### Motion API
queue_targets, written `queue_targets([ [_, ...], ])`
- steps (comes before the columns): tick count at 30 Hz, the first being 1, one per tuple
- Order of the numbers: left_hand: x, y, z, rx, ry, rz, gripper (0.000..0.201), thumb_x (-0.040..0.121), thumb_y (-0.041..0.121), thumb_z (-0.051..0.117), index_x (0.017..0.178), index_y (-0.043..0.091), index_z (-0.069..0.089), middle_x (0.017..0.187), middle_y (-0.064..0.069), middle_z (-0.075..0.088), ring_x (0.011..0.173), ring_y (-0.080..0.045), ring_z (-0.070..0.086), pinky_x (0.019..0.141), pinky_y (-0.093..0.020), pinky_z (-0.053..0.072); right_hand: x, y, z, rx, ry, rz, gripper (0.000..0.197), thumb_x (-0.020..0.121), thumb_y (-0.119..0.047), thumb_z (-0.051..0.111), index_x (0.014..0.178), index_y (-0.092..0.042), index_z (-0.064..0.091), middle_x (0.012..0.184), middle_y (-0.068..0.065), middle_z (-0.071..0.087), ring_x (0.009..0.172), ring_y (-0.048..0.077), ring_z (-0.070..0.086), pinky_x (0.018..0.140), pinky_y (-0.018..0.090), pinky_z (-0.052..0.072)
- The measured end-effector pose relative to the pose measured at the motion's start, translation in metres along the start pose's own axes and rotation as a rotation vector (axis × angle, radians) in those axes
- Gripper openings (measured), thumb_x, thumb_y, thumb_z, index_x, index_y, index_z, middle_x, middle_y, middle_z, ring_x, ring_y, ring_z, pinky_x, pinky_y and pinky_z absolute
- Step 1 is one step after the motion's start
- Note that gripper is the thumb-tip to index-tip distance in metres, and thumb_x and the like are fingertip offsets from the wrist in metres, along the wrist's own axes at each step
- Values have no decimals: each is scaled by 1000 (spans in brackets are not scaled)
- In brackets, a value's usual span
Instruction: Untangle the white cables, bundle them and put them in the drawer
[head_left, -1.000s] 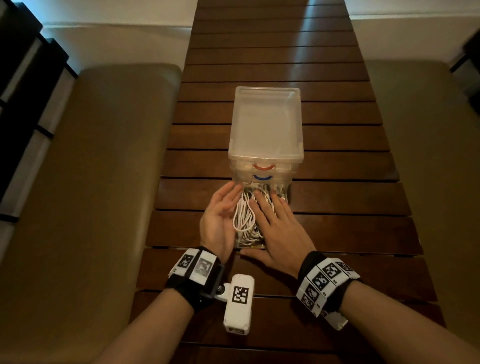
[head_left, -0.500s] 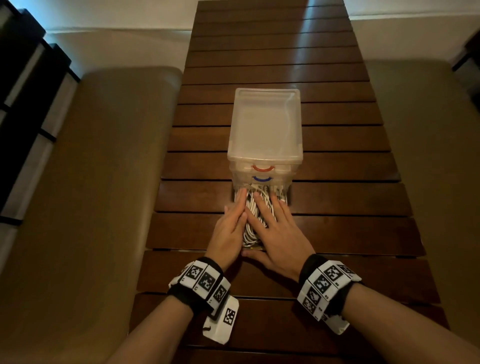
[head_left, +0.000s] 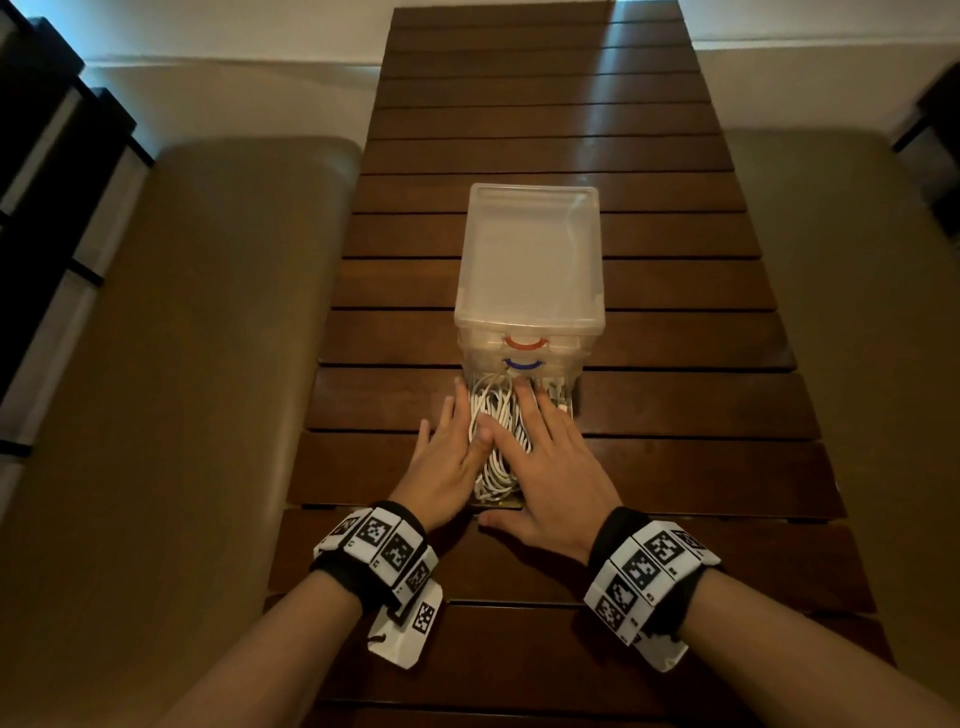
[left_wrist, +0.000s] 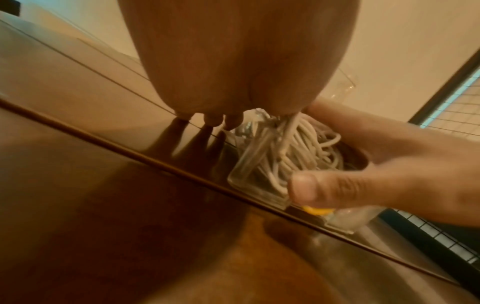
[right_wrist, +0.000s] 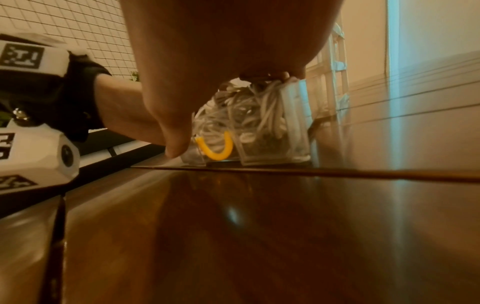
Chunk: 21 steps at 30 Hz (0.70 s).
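Note:
The white cables (head_left: 496, 441) lie piled in a clear drawer (head_left: 498, 506) pulled out toward me from the bottom of a clear plastic drawer box (head_left: 530, 260). My left hand (head_left: 449, 457) lies flat along the drawer's left side, fingers straight, its thumb on the cables. My right hand (head_left: 550, 457) presses flat on the cable pile (left_wrist: 293, 148), thumb stretched along the drawer's near end. In the right wrist view the cables (right_wrist: 259, 115) show through the drawer's clear front, which carries a yellow handle (right_wrist: 215, 150).
The box stands mid-table on a dark slatted wooden table (head_left: 675, 467); its upper drawers have a red handle (head_left: 525, 343) and a blue handle (head_left: 522, 364). Tan cushioned benches (head_left: 182, 415) flank the table on both sides.
My left hand turned from edge-up beside the cables to flat along the drawer's left side. The right hand stayed pressed on the pile and slid slightly forward.

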<state>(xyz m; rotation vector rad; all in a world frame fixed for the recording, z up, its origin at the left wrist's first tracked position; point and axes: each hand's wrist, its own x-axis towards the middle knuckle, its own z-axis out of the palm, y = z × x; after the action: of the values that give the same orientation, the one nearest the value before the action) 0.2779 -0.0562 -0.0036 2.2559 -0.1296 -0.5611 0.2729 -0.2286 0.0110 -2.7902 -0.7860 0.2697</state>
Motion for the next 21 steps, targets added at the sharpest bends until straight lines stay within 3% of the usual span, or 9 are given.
queue_targets([
  [3,0,8,3,82,-17,-27,69,89,63,3,138,31,-34,148,17,-28,145,-8,-18,119,-41,-13,1,-1,1,34,6,8,108,68,-74,65,152,-25,16,162,20,1,149,38,-2,120,51,7],
  [7,-1,9,7,77,25,-7,69,89,63,1,146,36,-27,153,17,-24,146,-11,-16,119,-44,-12,1,2,1,50,-9,0,110,69,-75,62,153,-26,11,163,17,-8,149,31,-14,121,51,2],
  [13,-2,12,12,99,99,-33,63,93,62,5,151,41,-7,163,6,5,149,-13,-8,121,-46,-6,-1,1,2,99,44,15,105,72,-74,61,153,-25,17,163,18,-1,150,31,-4,120,46,2],
  [18,-5,13,11,99,150,10,59,95,60,11,148,47,-9,163,4,8,150,-19,0,121,-50,1,0,0,3,85,50,23,103,71,-77,59,151,-26,20,161,18,14,150,34,8,121,51,14],
  [21,-5,12,10,153,141,8,62,92,63,7,150,45,-6,163,1,11,150,-20,2,121,-50,4,2,1,3,89,58,22,102,69,-78,59,150,-27,24,160,16,17,149,33,11,120,52,18],
])
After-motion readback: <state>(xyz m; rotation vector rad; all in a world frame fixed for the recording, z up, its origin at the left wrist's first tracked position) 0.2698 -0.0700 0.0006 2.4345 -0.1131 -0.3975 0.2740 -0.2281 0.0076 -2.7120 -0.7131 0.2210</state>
